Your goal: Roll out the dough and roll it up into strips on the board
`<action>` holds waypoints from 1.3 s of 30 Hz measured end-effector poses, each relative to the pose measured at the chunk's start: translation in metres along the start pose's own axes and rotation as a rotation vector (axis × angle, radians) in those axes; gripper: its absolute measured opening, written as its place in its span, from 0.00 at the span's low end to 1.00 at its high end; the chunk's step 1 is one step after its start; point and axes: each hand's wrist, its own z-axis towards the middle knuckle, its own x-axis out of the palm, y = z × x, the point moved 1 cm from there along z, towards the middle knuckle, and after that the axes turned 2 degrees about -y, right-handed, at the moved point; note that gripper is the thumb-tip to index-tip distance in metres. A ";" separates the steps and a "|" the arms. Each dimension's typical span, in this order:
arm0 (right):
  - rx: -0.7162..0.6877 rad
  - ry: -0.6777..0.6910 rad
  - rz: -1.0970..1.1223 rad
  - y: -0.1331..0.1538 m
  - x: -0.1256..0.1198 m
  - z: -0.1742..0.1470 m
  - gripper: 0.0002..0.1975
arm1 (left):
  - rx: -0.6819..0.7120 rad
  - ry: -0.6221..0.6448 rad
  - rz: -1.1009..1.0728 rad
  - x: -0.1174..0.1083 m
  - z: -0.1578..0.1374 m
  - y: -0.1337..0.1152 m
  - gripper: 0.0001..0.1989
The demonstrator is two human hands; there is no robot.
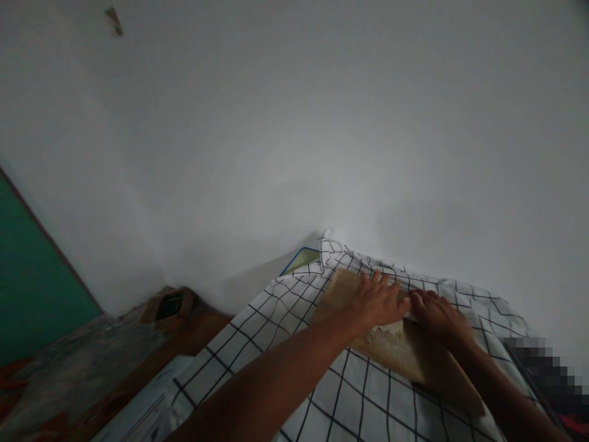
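Observation:
A brown wooden board (pixel 442 362) lies at a slant on a white cloth with a black grid. Fingers apart and stretched forward, my left hand (pixel 380 299) rests over the far part of the board. Close beside it, my right hand (pixel 439 316) is over the board's far right edge with its fingers bent down. Whatever sits beneath the right fingers is hidden. A pale, rough patch (pixel 389 337) with whitish bits shows on the board just below my left hand. The two hands nearly touch at the left thumb.
The checked cloth (pixel 340 387) drapes over a table against a white wall (pixel 285 135). A blue-rimmed greenish panel (pixel 301 261) shows behind the cloth. At left are a brown box-like object (pixel 172 307) on the floor and a green surface (pixel 37 276).

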 end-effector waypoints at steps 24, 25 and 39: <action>0.008 -0.269 -0.084 0.055 -0.014 -0.122 0.20 | -0.202 0.389 -0.184 -0.041 -0.052 -0.015 0.31; 0.042 -0.269 -0.062 0.054 -0.011 -0.121 0.20 | -0.278 0.350 -0.154 -0.040 -0.052 -0.015 0.32; 0.189 -0.256 0.161 0.054 -0.025 -0.117 0.23 | -0.155 0.293 -0.155 -0.037 -0.031 -0.025 0.21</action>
